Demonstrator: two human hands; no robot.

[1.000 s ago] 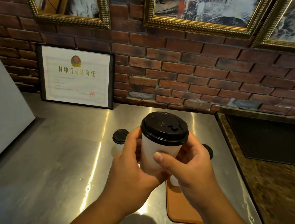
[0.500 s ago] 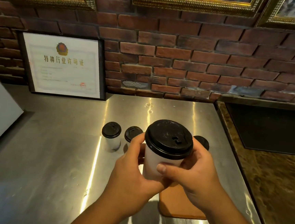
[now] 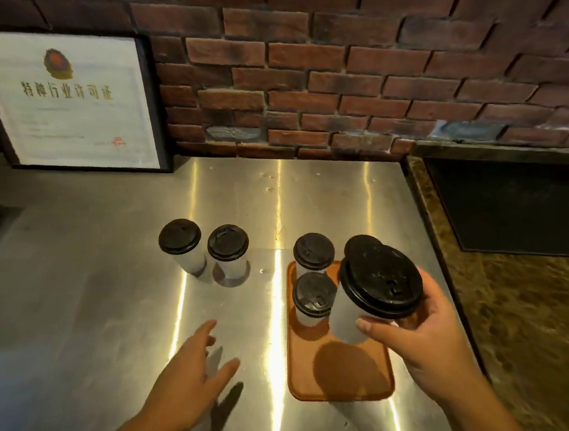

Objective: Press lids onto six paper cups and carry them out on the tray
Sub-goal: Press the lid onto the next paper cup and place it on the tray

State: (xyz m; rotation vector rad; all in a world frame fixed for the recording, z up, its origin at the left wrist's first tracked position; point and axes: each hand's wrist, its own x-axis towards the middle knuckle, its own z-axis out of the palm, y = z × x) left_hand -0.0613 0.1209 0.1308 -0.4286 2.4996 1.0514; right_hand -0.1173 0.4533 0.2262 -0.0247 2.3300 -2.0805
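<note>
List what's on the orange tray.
A near cup and a far cup, both lidded, stand on the tray. A third lid peeks from behind the held cup in the right hand; its cup is hidden.

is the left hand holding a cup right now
No, the left hand is open over the counter with nothing in it; only the right hand grips a lidded cup above the tray.

left hand (image 3: 189,379): fingers spread, palm down | right hand (image 3: 430,338): grip round cup (image 3: 378,282), raised
</note>
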